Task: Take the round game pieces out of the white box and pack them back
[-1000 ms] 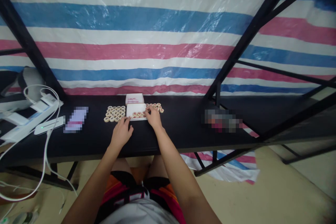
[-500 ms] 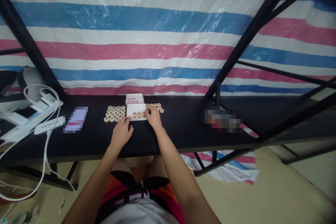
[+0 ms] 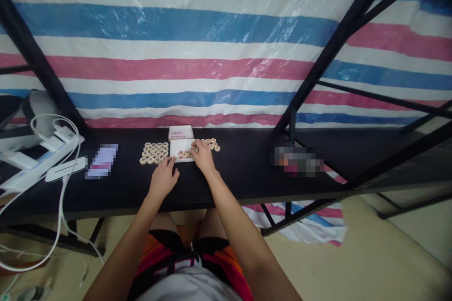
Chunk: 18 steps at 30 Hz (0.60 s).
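Note:
A small white tray (image 3: 179, 145) lies on the black table (image 3: 229, 174) with a few round wooden game discs in its near half. My right hand (image 3: 204, 158) rests at the tray's right edge, fingers curled together over the discs there; what they pinch is too small to see. My left hand (image 3: 163, 178) lies on the table at the tray's near left corner, fingers bent and touching it. A cluster of several pale discs (image 3: 154, 152) sits left of the tray, and a smaller group (image 3: 211, 144) sits to its right.
A second white box (image 3: 181, 132) stands behind the tray. A blurred card (image 3: 101, 161), a white flat device (image 3: 65, 169) and power strips with white cables (image 3: 42, 150) fill the table's left end. Black frame bars (image 3: 318, 70) rise at the right beside a blurred item (image 3: 298, 162).
My right hand has shifted slightly left, toward the tray's inside. My left hand has stayed where it was.

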Available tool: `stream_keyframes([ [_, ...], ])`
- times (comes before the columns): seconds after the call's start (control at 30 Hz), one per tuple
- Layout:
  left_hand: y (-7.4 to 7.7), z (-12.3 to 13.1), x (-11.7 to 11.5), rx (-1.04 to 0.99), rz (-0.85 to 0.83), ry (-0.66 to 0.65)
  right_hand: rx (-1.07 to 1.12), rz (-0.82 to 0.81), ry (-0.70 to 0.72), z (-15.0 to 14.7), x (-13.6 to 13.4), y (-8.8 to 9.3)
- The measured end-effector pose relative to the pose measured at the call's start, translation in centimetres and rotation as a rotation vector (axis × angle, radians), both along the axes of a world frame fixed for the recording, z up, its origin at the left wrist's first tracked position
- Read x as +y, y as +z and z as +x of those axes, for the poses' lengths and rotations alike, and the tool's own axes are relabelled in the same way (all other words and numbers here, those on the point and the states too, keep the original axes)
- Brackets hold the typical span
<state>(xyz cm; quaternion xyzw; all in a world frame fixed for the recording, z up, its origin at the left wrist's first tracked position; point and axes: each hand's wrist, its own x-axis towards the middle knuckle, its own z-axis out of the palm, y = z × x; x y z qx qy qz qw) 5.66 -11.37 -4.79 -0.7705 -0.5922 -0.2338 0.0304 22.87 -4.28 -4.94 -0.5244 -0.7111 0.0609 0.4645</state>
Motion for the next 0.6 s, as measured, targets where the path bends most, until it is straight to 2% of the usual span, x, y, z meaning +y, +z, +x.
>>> stream_keyframes([
  [0.17, -0.1, -0.1, 0.0, -0.02, -0.006, -0.003, -0.139, -0.071, 0.151, -2.4, 0.0, 1.7],
  [0.33, 0.1, -0.1, -0.1, -0.017, 0.0, 0.003, -0.289, -0.209, 0.19, -4.3, 1.6, 3.0],
  [0.47, 0.1, -0.1, 0.0, -0.015, -0.007, 0.001, -0.395, -0.321, 0.219, -5.1, 3.1, 3.0],
  [0.6, 0.0, 0.0, 0.0, -0.024, -0.007, 0.0, -0.466, -0.321, 0.266, -5.0, 3.5, 2.4],
])
